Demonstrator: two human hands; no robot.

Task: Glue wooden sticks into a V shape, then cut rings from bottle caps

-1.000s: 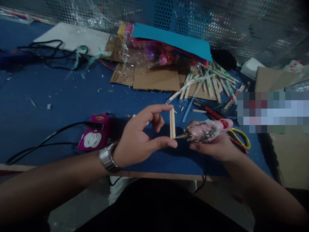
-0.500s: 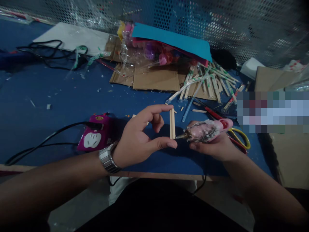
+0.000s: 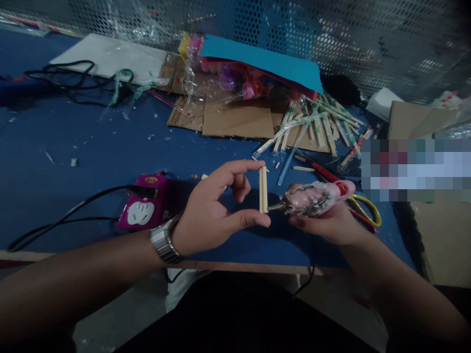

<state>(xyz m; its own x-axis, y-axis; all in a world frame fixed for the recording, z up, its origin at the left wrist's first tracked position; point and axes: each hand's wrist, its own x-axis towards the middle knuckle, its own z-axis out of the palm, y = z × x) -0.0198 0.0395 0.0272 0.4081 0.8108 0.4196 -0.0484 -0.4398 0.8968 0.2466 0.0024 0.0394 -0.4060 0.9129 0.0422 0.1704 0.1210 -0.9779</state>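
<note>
Between the thumb and forefinger of my left hand (image 3: 217, 208) a short pair of wooden sticks (image 3: 263, 189) is pinched by its two ends, standing roughly upright in the view. My right hand (image 3: 327, 223) is wrapped round a pink hot glue gun (image 3: 312, 198), whose body is smeared with dark and whitish residue. The gun's metal nozzle (image 3: 275, 207) points left, at the lower end of the sticks, touching or very nearly so. My right fingers are partly hidden behind the gun.
A purple power socket (image 3: 142, 212) with black cables sits left of my hands. Scissors with yellow and red handles (image 3: 370, 211) lie behind my right hand. Farther back are wrapped chopsticks (image 3: 320, 130), cardboard (image 3: 237, 116) and blue sheets (image 3: 261, 58). Wood scraps dot the blue tabletop (image 3: 110, 142).
Almost nothing differs. The sticks in my left hand have shifted very slightly, while the glue gun stays by their lower end.
</note>
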